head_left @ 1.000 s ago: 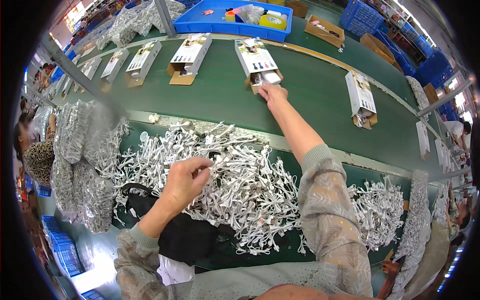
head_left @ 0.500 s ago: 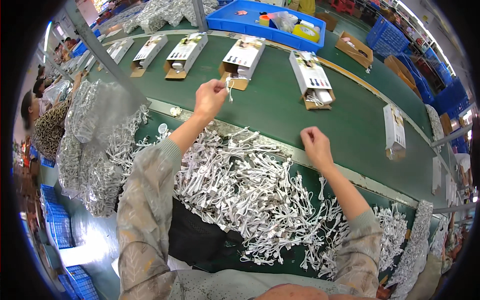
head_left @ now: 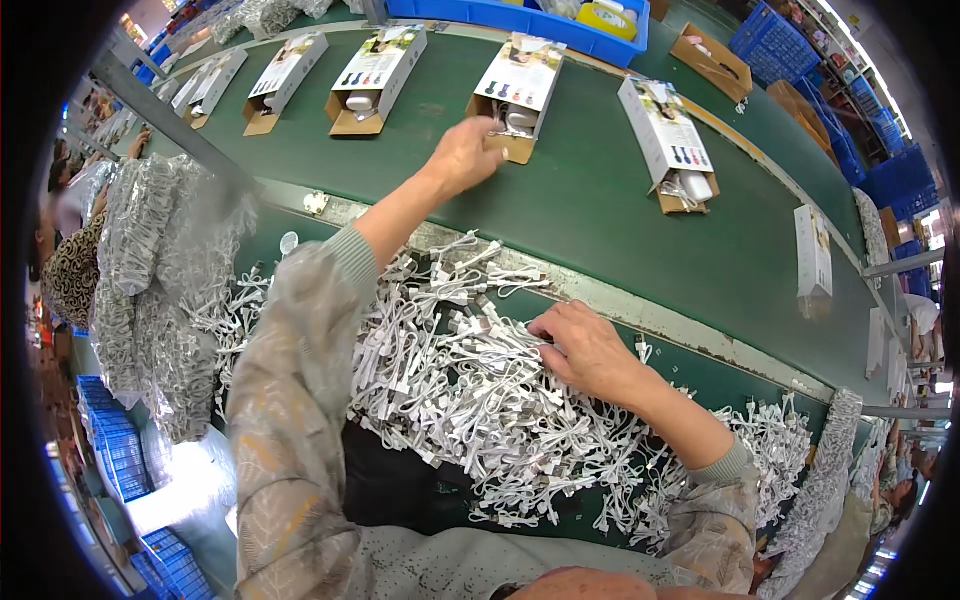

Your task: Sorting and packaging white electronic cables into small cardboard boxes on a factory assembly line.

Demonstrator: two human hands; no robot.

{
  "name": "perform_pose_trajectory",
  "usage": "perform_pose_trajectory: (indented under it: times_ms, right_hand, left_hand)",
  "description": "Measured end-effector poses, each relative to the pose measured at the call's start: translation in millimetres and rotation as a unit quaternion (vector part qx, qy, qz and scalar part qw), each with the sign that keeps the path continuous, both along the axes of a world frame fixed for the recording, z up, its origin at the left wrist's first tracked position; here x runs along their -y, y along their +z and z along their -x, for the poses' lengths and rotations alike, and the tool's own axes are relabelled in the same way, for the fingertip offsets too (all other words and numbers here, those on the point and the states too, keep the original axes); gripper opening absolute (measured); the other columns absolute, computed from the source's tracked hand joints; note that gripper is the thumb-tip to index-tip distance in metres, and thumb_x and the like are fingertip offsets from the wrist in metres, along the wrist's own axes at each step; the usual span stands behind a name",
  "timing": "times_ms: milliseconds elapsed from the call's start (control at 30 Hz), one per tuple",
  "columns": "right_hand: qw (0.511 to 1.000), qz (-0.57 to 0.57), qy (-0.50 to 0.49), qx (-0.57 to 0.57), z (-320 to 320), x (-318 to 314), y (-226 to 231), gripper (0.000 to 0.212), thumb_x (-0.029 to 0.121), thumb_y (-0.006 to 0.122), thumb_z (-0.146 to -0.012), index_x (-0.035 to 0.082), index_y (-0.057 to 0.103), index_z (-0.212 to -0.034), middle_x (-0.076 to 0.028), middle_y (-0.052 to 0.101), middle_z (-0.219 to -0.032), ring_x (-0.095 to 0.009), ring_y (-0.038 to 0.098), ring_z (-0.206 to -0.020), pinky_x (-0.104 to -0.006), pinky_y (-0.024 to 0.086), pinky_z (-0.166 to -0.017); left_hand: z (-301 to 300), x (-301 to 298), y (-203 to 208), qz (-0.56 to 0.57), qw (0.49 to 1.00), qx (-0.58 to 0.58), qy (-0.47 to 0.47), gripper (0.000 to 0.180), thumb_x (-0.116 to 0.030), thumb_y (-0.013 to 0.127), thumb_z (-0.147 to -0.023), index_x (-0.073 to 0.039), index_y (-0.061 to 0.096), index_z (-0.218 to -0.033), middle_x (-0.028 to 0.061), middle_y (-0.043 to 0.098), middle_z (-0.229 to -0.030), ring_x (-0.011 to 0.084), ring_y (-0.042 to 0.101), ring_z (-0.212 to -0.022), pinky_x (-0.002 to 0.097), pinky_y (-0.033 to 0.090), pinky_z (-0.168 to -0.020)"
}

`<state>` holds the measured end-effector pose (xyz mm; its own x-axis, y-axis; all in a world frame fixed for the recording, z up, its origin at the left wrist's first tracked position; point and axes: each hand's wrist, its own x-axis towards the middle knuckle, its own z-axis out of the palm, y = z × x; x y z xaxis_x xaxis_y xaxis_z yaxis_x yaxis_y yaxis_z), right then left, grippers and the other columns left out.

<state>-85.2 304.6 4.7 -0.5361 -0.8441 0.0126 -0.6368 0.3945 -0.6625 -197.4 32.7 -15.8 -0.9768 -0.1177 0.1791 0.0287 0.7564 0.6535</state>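
My left hand (head_left: 467, 157) is at the open end of a printed white carton (head_left: 525, 75) on the green belt. Its thumb stands apart from the fingers, and the fingertips reach the carton's mouth. Inside that mouth show a white rounded part (head_left: 521, 119) and a bit of white cable. Lower down, my right hand (head_left: 592, 352) dips into a heap of short white USB cables (head_left: 440, 370), thumb and fingers closing round cable there. The fingertips are partly hidden among the cables.
More open cartons lie along the belt (head_left: 590, 190), one (head_left: 668, 130) to the right and several to the left. A blue tray (head_left: 520, 25) stands beyond. A metal post (head_left: 170, 120) and bagged cables (head_left: 150, 260) are at left, with people farther off.
My left hand has moved up to the carton, and the cable that hung from its fingers no longer dangles. My right hand has come down off the belt into the cable heap. The cartons shifted rightward.
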Motion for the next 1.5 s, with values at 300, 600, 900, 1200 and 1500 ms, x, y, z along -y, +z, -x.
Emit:
perform_pose_trajectory:
  times_ms: [300, 600, 900, 1200, 1500]
  right_hand:
    - [0.989, -0.085, 0.006, 0.123, -6.7, -18.7, 23.9, 0.02, 0.017, 0.06, -0.077, 0.002, 0.06, -0.09, -0.013, 0.059, -0.086, -0.027, 0.058, -0.08, -0.0358, 0.047, -0.074]
    - [0.921, 0.07, -0.123, 0.362, -8.9, -27.4, 25.0, 0.014, 0.011, 0.058, -0.085, 0.001, 0.055, -0.094, 0.001, 0.056, -0.084, -0.007, 0.051, -0.074, -0.0225, 0.043, -0.071]
    - [0.838, 0.121, -0.208, 0.489, 0.5, -27.2, -1.1, 0.015, 0.019, 0.054, -0.09, 0.004, 0.057, -0.091, 0.001, 0.057, -0.078, -0.005, 0.051, -0.069, -0.0204, 0.042, -0.064]
    - [0.953, -0.003, -0.17, 0.25, -11.4, -21.1, 4.0, 0.024, 0.021, 0.059, -0.082, 0.002, 0.059, -0.096, -0.009, 0.063, -0.075, -0.019, 0.059, -0.064, -0.0306, 0.047, -0.064]
    - [0.962, 0.015, -0.148, 0.231, -16.0, -16.3, -3.1, 0.025, 0.018, 0.066, -0.077, 0.004, 0.054, -0.094, -0.003, 0.057, -0.075, -0.012, 0.051, -0.065, -0.0261, 0.044, -0.061]
  left_hand:
    - [-135.8, -30.4, 19.8, 0.137, 0.956, 0.095, -0.241, 0.037, -0.015, 0.067, -0.071, -0.005, 0.058, -0.106, 0.0147, 0.056, -0.114, 0.0325, 0.049, -0.111, 0.0386, 0.04, -0.095]
    - [-143.3, -39.7, 46.5, -0.146, 0.949, 0.223, -0.168, 0.019, -0.008, 0.057, -0.08, 0.002, 0.057, -0.096, 0.0064, 0.06, -0.075, 0.0127, 0.057, -0.072, 0.0279, 0.048, -0.067]
    - [-125.5, -11.3, 41.6, -0.411, 0.883, 0.221, 0.037, 0.022, -0.008, 0.062, -0.083, 0.004, 0.057, -0.101, 0.008, 0.062, -0.08, 0.0111, 0.061, -0.064, 0.023, 0.053, -0.056]
    - [-53.0, -4.5, 5.9, -0.067, 0.988, -0.057, 0.124, 0.017, -0.002, 0.059, -0.077, 0.0, 0.051, -0.092, 0.0179, 0.061, -0.085, 0.0342, 0.061, -0.073, 0.0397, 0.048, -0.067]
    - [10.1, -25.1, -24.5, 0.177, 0.973, -0.102, 0.109, 0.015, -0.01, 0.054, -0.081, -0.005, 0.045, -0.093, 0.0175, 0.06, -0.089, 0.0381, 0.061, -0.082, 0.0453, 0.049, -0.068]
